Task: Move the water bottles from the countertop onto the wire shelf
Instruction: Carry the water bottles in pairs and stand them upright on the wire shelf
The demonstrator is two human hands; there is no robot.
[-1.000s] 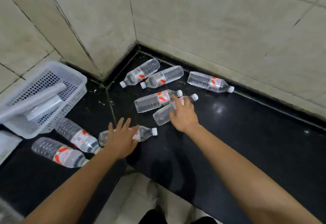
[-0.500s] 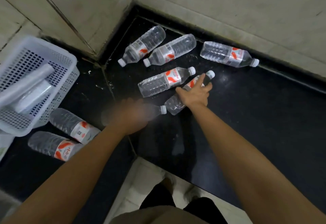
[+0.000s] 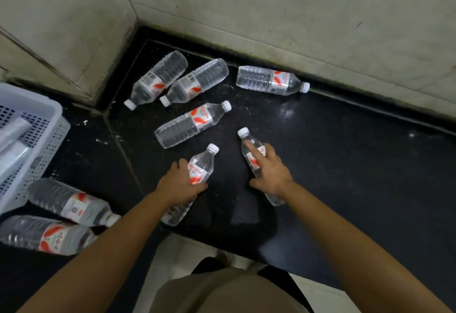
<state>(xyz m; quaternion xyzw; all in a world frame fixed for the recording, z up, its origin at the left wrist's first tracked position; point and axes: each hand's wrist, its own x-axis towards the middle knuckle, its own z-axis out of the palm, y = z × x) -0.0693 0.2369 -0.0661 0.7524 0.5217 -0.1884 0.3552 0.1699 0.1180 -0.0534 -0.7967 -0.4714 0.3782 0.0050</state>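
Observation:
Several clear water bottles with red-and-white labels lie on the black countertop point(image 3: 345, 164). My left hand point(image 3: 176, 184) grips one bottle point(image 3: 201, 164) by its middle, cap pointing away from me. My right hand point(image 3: 270, 172) grips another bottle point(image 3: 249, 143), forefinger stretched along it, cap pointing away. One bottle point(image 3: 192, 124) lies just beyond both hands. Two more bottles point(image 3: 158, 79) point(image 3: 197, 83) lie side by side near the corner, and one point(image 3: 270, 80) rests along the back wall. Two bottles point(image 3: 71, 203) point(image 3: 47, 236) lie at the left. No wire shelf is in view.
A white perforated plastic basket point(image 3: 42, 125) holding pale rolled items stands at the left edge. Tiled walls point(image 3: 296, 4) close off the counter at the back and the left corner. The counter's front edge runs just below my hands, with pale floor point(image 3: 177, 256) beneath.
Both hands have closed around a bottle each and drawn them toward me, turning them so that the caps point away. The camera has tilted further down.

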